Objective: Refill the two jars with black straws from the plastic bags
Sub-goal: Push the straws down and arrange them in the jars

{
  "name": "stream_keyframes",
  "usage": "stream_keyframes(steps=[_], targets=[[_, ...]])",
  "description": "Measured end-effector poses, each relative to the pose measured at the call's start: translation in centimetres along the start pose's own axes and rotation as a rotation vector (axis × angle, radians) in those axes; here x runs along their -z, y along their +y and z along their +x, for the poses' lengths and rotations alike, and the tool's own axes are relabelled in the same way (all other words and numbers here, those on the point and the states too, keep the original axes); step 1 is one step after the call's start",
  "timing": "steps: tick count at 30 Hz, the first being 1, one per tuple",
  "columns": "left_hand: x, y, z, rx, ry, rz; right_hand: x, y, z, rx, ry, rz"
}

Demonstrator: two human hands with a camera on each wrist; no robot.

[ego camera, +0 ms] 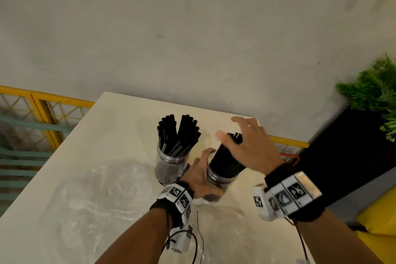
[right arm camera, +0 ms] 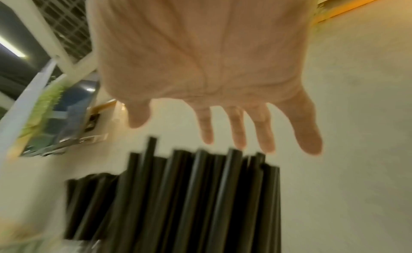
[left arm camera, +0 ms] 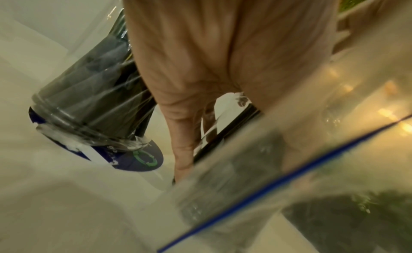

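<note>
Two clear jars stand on the white table [ego camera: 111, 135], both packed with black straws. The left jar [ego camera: 171, 163] stands free, its straws [ego camera: 177, 133] fanned out. My left hand [ego camera: 200, 176] grips the right jar [ego camera: 220, 180] around its side, and that jar leans to the right. Above that jar's straws [ego camera: 227, 156] hovers my right hand [ego camera: 246, 146], fingers spread and straight, holding nothing. In the right wrist view the straw tops [right arm camera: 200, 186] sit just under my fingertips [right arm camera: 238, 140]. The left wrist view shows the free jar [left arm camera: 93, 98] beside my palm [left arm camera: 223, 54].
Crumpled clear plastic bags [ego camera: 92, 199] lie over the near and left part of the table; a blue-edged bag [left arm camera: 278, 182] blurs the left wrist view. A black planter [ego camera: 347, 156] with green foliage [ego camera: 377, 94] stands right. A yellow railing [ego camera: 42, 100] runs behind.
</note>
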State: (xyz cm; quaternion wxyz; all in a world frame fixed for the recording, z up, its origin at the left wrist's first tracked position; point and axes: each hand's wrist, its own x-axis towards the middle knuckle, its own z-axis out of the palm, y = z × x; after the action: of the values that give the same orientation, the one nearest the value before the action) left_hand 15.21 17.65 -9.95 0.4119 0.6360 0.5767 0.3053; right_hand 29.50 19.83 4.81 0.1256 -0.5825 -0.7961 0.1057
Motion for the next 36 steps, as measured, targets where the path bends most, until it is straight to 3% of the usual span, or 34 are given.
stream_keyframes(steps=[2, 4, 8, 11, 16, 19, 21, 23, 26, 33, 36], targets=[[-0.1, 0.0, 0.0, -0.025, 0.006, -0.013, -1.5, -0.3, -1.7, 0.126, -0.110, -0.190], [-0.1, 0.0, 0.0, -0.027, 0.006, -0.030, -3.5, 0.2, -1.6, 0.121, -0.137, -0.313], [-0.1, -0.3, 0.2, -0.036, 0.020, -0.024, -4.1, 1.4, 1.7, 0.040, 0.091, -0.105], [0.0, -0.5, 0.6, -0.045, 0.027, 0.007, -3.9, 1.8, 2.7, 0.014, 0.171, -0.073], [0.2, -0.1, 1.0, -0.037, 0.024, 0.014, -2.7, 1.9, 4.0, -0.202, -0.120, -0.085], [0.0, -0.1, 1.1, -0.033, 0.022, 0.005, -0.7, 1.7, 4.0, -0.188, 0.061, 0.135], [0.0, -0.2, 1.2, -0.027, 0.024, -0.004, -0.7, 1.0, 3.4, -0.011, 0.135, 0.098], [0.0, -0.3, 1.4, -0.036, 0.026, 0.005, -1.6, 0.4, 3.0, 0.134, -0.004, -0.100], [0.0, -0.3, 1.5, -0.026, 0.015, 0.013, -3.0, 0.8, 2.5, 0.048, -0.195, -0.345], [-0.2, -0.6, 1.9, -0.027, 0.005, 0.006, -4.4, 1.2, 1.2, -0.055, 0.107, -0.170], [-0.3, -0.6, 2.2, -0.012, 0.023, -0.008, -3.9, 1.3, 2.7, -0.078, 0.116, -0.093]])
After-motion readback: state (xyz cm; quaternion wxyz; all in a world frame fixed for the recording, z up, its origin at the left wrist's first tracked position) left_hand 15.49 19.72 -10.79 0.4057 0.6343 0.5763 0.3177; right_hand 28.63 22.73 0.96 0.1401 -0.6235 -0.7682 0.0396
